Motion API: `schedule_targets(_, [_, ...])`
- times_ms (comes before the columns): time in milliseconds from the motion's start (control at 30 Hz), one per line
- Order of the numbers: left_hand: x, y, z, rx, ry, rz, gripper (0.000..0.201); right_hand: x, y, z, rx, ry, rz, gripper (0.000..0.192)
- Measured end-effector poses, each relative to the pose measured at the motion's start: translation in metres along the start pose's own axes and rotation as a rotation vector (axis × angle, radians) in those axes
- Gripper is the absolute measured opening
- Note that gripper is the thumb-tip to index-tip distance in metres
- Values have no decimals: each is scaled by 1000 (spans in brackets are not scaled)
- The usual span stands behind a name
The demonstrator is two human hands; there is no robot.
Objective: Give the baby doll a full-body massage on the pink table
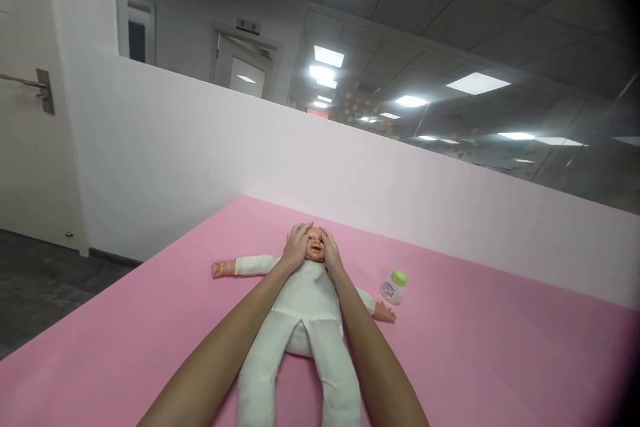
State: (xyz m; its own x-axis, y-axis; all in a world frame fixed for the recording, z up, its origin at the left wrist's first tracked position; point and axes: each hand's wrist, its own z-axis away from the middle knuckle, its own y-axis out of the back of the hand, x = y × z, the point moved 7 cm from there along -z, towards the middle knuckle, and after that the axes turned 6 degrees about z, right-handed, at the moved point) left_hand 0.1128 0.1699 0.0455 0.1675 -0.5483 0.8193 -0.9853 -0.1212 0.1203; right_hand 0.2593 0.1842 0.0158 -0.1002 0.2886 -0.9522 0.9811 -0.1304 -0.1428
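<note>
A baby doll (307,290) with a white cloth body lies face up, its arms spread wide and its legs pointing towards me. My left hand (297,245) cups the left side of its head, fingers curved over the temple and brow. On the other side, my right hand (331,250) is wrapped against the head in the same way. Between my hands the doll's face (315,245) shows, with its mouth and part of the eyes visible. My forearms run along both sides of the doll's body. The fingertips near the top of the head are small and partly hidden.
A small clear bottle (393,288) with a green cap stands right of the doll, close to its hand. The pink tabletop (475,347) meets a white low wall (350,160) at the back. A door (35,113) is at the far left.
</note>
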Motion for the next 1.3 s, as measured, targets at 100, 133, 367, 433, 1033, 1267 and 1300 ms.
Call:
schedule_targets(100, [-4, -4, 0, -12, 35, 69, 48, 4, 2, 1, -2, -8, -36, 50])
schedule_targets(133, [-4, -6, 1, -21, 30, 87, 45, 6, 2, 1, -11, -12, -56, 50])
schedule_targets(367, [10, -12, 5, -51, 15, 124, 31, 15, 11, -1, -41, 7, -69, 52])
schedule_targets(433, [11, -13, 4, -29, 48, 153, 29, 16, 11, -3, -41, 7, -60, 52])
schedule_targets(1033, [4, -10, -5, -27, 66, 85, 33, -4, 10, 8, -38, 41, -75, 50])
schedule_targets(1267, [7, -8, -6, -37, 11, 29, 32, 0, 11, 9, -40, 5, -101, 52])
schedule_targets(1300, [7, -8, -5, -38, 12, 26, 32, 0, 11, 8, -35, 13, -102, 51])
